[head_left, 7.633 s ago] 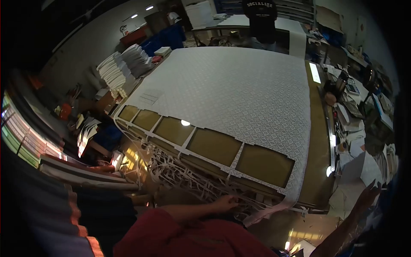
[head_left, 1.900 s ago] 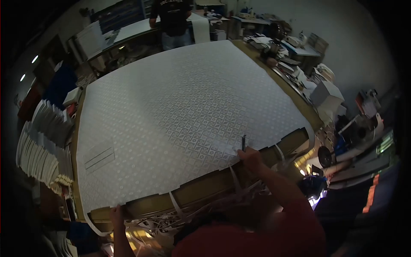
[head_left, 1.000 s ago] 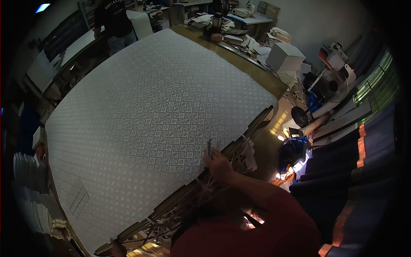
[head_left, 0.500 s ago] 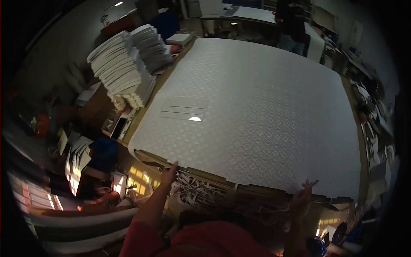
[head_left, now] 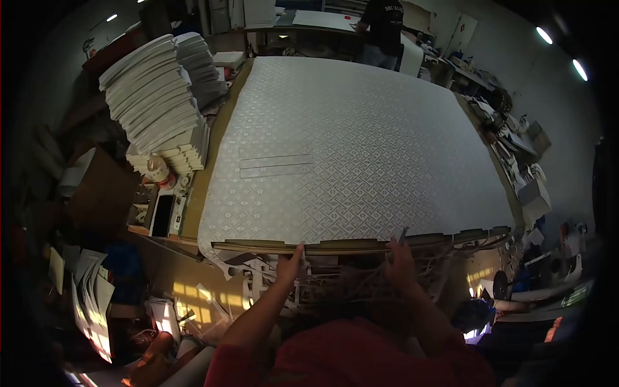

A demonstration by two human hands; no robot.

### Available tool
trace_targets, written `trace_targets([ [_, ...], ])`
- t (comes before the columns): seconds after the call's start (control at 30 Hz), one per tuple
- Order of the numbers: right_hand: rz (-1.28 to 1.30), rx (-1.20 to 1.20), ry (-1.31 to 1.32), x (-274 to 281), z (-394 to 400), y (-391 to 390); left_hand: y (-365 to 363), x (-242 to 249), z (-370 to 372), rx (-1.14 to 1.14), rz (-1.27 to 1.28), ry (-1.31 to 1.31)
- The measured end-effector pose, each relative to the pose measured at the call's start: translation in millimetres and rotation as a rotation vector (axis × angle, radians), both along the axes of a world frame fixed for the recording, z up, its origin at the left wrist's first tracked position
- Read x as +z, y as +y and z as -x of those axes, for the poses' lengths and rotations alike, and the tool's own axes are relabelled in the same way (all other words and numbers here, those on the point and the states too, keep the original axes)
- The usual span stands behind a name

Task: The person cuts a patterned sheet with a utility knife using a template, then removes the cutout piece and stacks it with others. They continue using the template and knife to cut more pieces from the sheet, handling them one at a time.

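A large white sheet [head_left: 354, 148] with a raised geometric pattern is spread over the table. At its near edge my left hand [head_left: 290, 263] is closed, thumb on top; its other fingers and whatever they grip are hidden. Farther right along the same edge, my right hand [head_left: 401, 263] is closed around a slim grey knife-like tool [head_left: 404, 233] pointing upward. Dark slats [head_left: 361, 244] run along the near edge between and beside my hands. Below them hang tangled pale strips [head_left: 322, 274]. A few straight lines mark the sheet's left part.
Tall stacks of white sheets [head_left: 151, 97] stand at the left, near a bottle [head_left: 159, 173] and a dark phone-like slab [head_left: 163, 215]. Another person [head_left: 383, 32] in a dark shirt is at the far table [head_left: 309, 27]. Cluttered papers [head_left: 509, 138] line the right side.
The view has shifted, showing more of the right side. My hands are closer together; the right one has moved left along the edge, its fingers now closed around the tool.
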State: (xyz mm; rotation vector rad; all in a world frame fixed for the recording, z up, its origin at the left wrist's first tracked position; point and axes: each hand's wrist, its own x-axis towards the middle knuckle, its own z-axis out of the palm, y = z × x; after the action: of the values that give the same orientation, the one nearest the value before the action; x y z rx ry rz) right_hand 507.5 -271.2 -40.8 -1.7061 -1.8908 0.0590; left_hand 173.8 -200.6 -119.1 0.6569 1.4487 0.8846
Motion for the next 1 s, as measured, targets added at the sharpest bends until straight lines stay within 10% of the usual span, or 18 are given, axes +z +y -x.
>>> trace_targets([
  [0.2,0.024,0.022,0.091,-1.5,35.1,14.0,3.9,-71.8,3.2,-0.073,-0.092,0.114],
  [0.7,0.037,0.285,0.18,-48.1,61.5,124.2,3.0,27.1,21.5,-0.331,0.151,0.328],
  [1.0,0.006,0.18,0.163,-55.3,74.3,131.9,19.4,83.3,37.5,-0.809,-0.279,0.499],
])
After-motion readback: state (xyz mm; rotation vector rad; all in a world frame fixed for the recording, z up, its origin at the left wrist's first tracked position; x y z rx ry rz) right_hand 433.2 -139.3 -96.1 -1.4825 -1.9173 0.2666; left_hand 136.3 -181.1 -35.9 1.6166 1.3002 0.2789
